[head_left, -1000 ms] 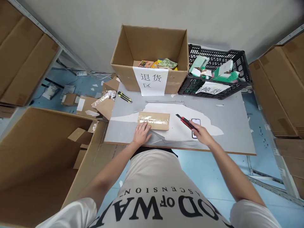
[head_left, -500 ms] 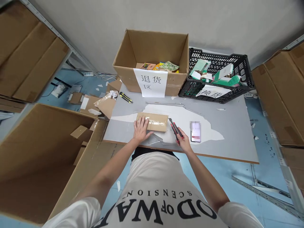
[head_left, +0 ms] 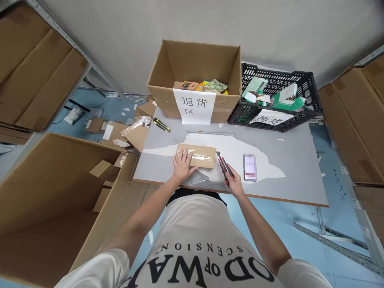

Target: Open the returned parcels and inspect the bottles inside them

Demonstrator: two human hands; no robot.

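Observation:
A small brown cardboard box (head_left: 204, 156) with clear tape across its top lies on the grey table (head_left: 294, 160). My left hand (head_left: 182, 165) rests on its left end, palm down with fingers spread. In my right hand (head_left: 234, 182) is a red and black utility knife (head_left: 223, 166), gripped by its handle. The knife's tip points up and left, close beside the box's right end. To the right of that hand lies a phone (head_left: 250, 167) with its screen lit and blurred. A second, yellow and black utility knife (head_left: 161, 125) lies at the table's back left.
An open carton (head_left: 162, 100) with a paper sign and small packages inside stands at the back. Beside it is a black plastic crate (head_left: 300, 118) holding green and white boxes. A large open carton (head_left: 126, 208) stands left of the table. Shelves of cartons (head_left: 354, 120) flank both sides.
The whole view has shifted slightly, so the table and everything on it appear a little further right. Both hands keep nearly the same places at the box and the knife.

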